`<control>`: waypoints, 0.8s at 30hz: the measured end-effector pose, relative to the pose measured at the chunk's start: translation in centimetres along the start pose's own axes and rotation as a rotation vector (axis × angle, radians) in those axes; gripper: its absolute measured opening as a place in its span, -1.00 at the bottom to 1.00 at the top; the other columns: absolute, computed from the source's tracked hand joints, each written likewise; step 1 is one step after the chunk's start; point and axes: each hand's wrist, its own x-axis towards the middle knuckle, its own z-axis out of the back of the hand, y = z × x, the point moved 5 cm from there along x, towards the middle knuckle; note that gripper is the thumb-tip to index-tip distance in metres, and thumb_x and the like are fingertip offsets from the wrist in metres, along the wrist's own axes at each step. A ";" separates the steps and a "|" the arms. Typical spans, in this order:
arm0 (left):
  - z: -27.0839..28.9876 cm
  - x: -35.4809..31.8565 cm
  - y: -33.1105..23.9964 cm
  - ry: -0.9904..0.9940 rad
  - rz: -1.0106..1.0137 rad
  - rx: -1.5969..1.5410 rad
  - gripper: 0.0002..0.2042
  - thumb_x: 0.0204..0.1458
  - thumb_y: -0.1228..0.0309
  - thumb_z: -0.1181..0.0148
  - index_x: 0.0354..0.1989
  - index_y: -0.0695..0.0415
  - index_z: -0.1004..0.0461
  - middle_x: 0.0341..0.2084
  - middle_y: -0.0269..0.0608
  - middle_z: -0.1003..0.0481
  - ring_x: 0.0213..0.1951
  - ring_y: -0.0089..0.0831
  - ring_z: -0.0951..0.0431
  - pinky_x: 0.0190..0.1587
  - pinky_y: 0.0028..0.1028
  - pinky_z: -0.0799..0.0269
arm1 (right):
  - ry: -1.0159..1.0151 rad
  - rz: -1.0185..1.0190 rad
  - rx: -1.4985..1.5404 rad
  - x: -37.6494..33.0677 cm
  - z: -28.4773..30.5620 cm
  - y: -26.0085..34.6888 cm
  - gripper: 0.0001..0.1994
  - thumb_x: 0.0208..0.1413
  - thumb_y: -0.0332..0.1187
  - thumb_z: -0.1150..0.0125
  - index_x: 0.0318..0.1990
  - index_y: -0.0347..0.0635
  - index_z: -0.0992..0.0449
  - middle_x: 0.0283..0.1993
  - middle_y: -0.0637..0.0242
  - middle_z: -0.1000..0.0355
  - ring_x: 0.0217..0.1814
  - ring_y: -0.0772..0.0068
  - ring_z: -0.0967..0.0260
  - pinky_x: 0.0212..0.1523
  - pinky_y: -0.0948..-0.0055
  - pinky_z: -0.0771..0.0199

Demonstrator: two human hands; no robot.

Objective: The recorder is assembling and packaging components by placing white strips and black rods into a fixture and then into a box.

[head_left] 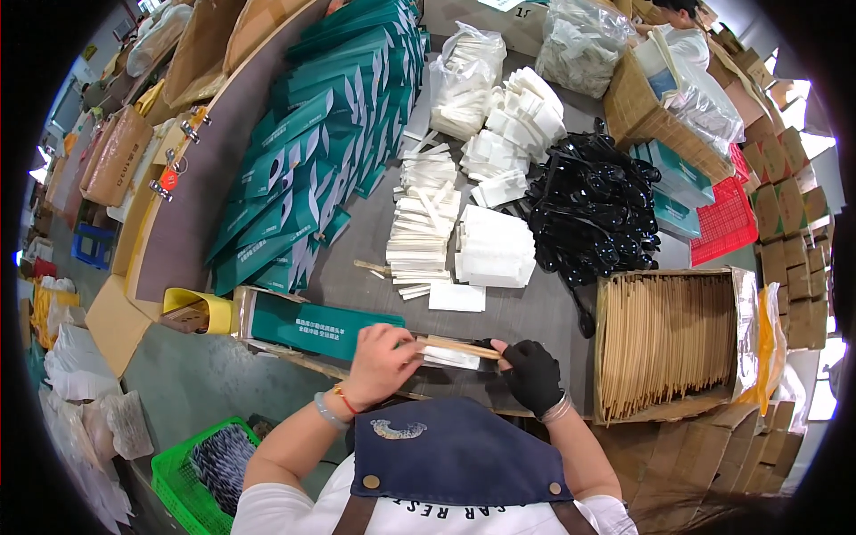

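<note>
Wooden chopsticks (461,345) lie across the space between my hands, above a white packet (450,358). My left hand (382,364), bare, has its fingers closed at the left end of the chopsticks. My right hand (532,376), in a black glove with bare fingertips, pinches their right end. A small black piece, perhaps a spoon, shows beside them, partly hidden. Under and left of my left hand lies a flat green printed sleeve (308,326) along the table's near edge. Just beyond my hands is a white rectangular packet (457,297).
Green sleeves (308,134) are piled at the left. Stacks of white packets (495,247), white paper-wrapped strips (417,234) and black spoons (597,201) fill the middle. A carton of wooden chopsticks (664,343) stands right, near a red basket (724,223). A green crate (169,477) sits lower left.
</note>
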 end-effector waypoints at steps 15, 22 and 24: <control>-0.9 2.1 0.3 0.140 -0.049 0.057 -0.28 -0.41 0.30 -0.53 0.09 0.02 -0.43 0.02 -0.22 -0.35 0.03 -0.14 -0.32 0.11 -0.11 -0.21 | 0.062 0.320 0.217 2.7 -2.7 1.9 -0.79 0.00 -0.42 -0.24 -0.17 -0.06 -0.63 -0.21 0.14 -0.53 -0.15 0.11 -0.47 -0.20 0.22 -0.50; -2.6 2.9 -0.5 0.163 -0.074 0.065 -0.28 -0.38 0.31 -0.51 0.13 -0.20 -0.42 -0.03 -0.26 -0.37 0.02 -0.16 -0.32 0.06 -0.17 -0.21 | 0.085 0.025 0.507 3.1 -5.2 2.7 -0.82 -0.04 -0.40 -0.28 -0.23 -0.15 -0.53 -0.20 0.11 -0.47 -0.08 0.02 -0.42 -0.08 0.24 -0.45; -2.5 3.4 -0.7 0.185 -0.076 0.057 -0.26 -0.38 0.31 -0.52 0.14 -0.23 -0.41 -0.03 -0.28 -0.36 0.02 -0.18 -0.31 0.06 -0.18 -0.20 | 0.049 -0.057 0.457 3.2 -4.6 3.2 -0.83 -0.06 -0.37 -0.32 -0.28 -0.15 -0.54 -0.25 0.13 -0.47 -0.14 0.02 -0.43 -0.15 0.21 -0.46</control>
